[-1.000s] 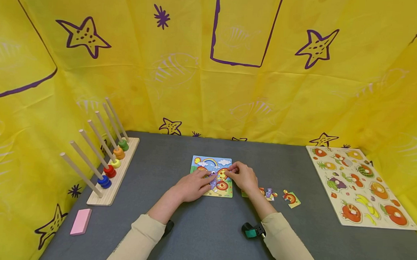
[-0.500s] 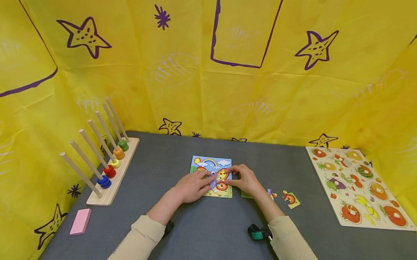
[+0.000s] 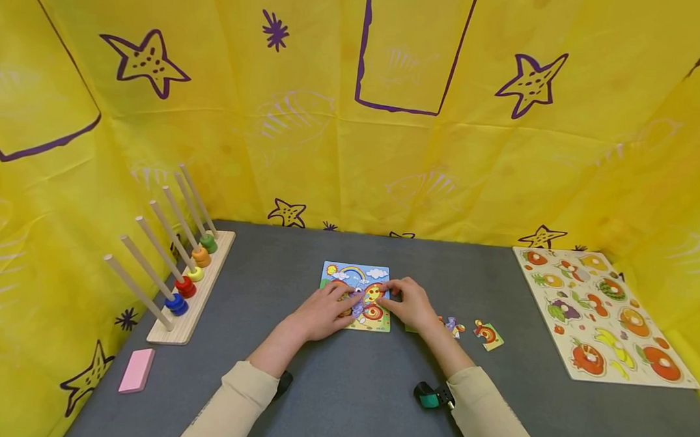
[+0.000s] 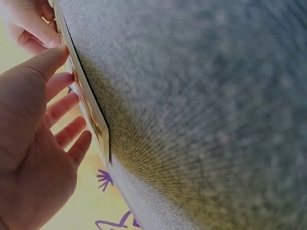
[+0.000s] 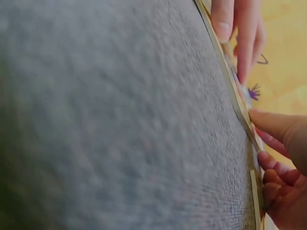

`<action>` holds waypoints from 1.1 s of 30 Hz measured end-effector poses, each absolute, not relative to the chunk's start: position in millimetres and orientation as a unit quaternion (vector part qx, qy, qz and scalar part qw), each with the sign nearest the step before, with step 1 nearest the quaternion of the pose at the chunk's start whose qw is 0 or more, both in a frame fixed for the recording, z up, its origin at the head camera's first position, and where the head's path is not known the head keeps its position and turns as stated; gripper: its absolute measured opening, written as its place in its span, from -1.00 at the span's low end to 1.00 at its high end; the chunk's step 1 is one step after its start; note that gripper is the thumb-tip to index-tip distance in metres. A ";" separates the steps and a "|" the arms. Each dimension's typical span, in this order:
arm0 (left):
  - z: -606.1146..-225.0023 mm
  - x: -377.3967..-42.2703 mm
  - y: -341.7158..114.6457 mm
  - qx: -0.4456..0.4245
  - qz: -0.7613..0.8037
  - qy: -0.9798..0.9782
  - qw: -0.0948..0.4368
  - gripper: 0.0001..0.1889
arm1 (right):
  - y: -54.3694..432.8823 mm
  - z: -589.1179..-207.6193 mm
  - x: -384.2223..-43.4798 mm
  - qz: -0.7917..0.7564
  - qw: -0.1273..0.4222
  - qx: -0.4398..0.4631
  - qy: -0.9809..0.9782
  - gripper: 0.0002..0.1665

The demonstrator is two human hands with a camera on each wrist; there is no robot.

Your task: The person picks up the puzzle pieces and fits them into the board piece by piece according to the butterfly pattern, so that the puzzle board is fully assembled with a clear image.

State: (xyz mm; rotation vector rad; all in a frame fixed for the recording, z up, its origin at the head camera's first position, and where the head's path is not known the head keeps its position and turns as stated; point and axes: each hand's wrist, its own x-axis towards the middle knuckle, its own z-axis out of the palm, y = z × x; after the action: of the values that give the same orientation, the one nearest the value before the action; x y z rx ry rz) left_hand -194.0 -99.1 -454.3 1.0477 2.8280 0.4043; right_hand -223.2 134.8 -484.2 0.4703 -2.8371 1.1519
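A square jigsaw puzzle (image 3: 377, 273) with a rainbow and a butterfly lies on the dark table before me. My left hand (image 3: 322, 312) rests over its left and middle part, fingers extended onto the picture; in the left wrist view the left hand (image 4: 38, 124) has its thumb at the board's near edge. At the puzzle's right side, my right hand (image 3: 411, 304) has thumb and index finger on a butterfly-wing puzzle piece (image 3: 373, 291). The right wrist view shows the right hand's (image 5: 288, 163) other fingers curled beside the board. Part of the picture is hidden under both hands.
Loose puzzle pieces (image 3: 488, 334) lie right of the puzzle, some partly behind my right forearm. A wooden peg stand (image 3: 206, 290) with coloured rings stands at left, a pink block (image 3: 136, 370) in front of it. A fruit puzzle board (image 3: 604, 314) lies at right.
My right hand has shifted slightly at the puzzle's right edge, its thumb and index finger moving apart on the wing piece. The left hand has stayed in place.
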 end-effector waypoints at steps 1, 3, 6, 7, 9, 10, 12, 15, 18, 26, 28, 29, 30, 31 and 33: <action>-454.3 -193.9 -98.8 0.342 0.134 0.929 0.051 -0.45 | 134.2 -483.9 -222.4 0.369 0.026 0.153 -0.916 -0.77; -454.5 -193.8 -98.1 0.335 0.137 0.931 0.056 -0.45 | 133.2 -483.2 -220.5 0.363 0.035 0.155 -0.918 -0.77; -455.6 -193.8 -97.2 0.326 0.138 0.933 0.057 -0.45 | 133.2 -482.0 -217.4 0.354 0.046 0.157 -0.921 -0.76; -455.8 -193.7 -97.1 0.326 0.140 0.934 0.054 -0.45 | 133.9 -481.7 -216.2 0.356 0.048 0.158 -0.920 -0.76; -456.5 -193.2 -97.3 0.327 0.145 0.933 0.047 -0.46 | 136.3 -481.4 -213.8 0.363 0.060 0.159 -0.916 -0.78; -457.0 -192.9 -97.8 0.329 0.149 0.931 0.045 -0.47 | 138.1 -481.0 -212.3 0.373 0.068 0.156 -0.912 -0.79; -457.4 -191.2 -99.8 0.328 0.173 0.927 0.050 -0.47 | 143.3 -479.2 -208.5 0.405 0.080 0.139 -0.900 -0.82; -458.4 -185.6 -106.5 0.311 0.224 0.920 0.077 -0.46 | 155.8 -475.1 -201.0 0.453 0.095 0.098 -0.881 -0.83; -457.0 -173.9 -117.3 0.272 0.274 0.916 0.105 -0.41 | 173.3 -470.9 -191.3 0.462 0.088 0.075 -0.879 -0.84; -455.3 -134.3 -147.9 0.223 0.293 0.920 0.132 -0.30 | 207.2 -477.4 -171.8 0.332 0.089 0.154 -0.927 -0.64; -455.0 -128.6 -152.5 0.221 0.294 0.919 0.142 -0.29 | 208.6 -480.0 -170.7 0.322 0.091 0.162 -0.928 -0.57; -455.5 -127.0 -154.2 0.219 0.293 0.919 0.145 -0.29 | 208.7 -481.0 -170.6 0.322 0.090 0.163 -0.928 -0.56; -455.5 -125.6 -155.3 0.217 0.293 0.919 0.150 -0.29 | 208.7 -482.0 -170.7 0.321 0.090 0.165 -0.928 -0.55; -455.6 -124.7 -155.9 0.216 0.292 0.919 0.153 -0.29 | 208.5 -482.5 -170.7 0.322 0.088 0.164 -0.928 -0.55; -456.1 -124.0 -156.3 0.221 0.293 0.917 0.155 -0.29 | 207.8 -482.8 -170.8 0.322 0.088 0.164 -0.928 -0.57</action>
State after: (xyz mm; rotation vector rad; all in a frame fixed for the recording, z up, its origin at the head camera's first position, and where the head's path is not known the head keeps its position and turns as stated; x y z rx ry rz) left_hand -124.0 -156.3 -456.1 0.6330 2.6286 0.8401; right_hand -170.8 207.8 -482.8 0.4888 -2.7636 0.9597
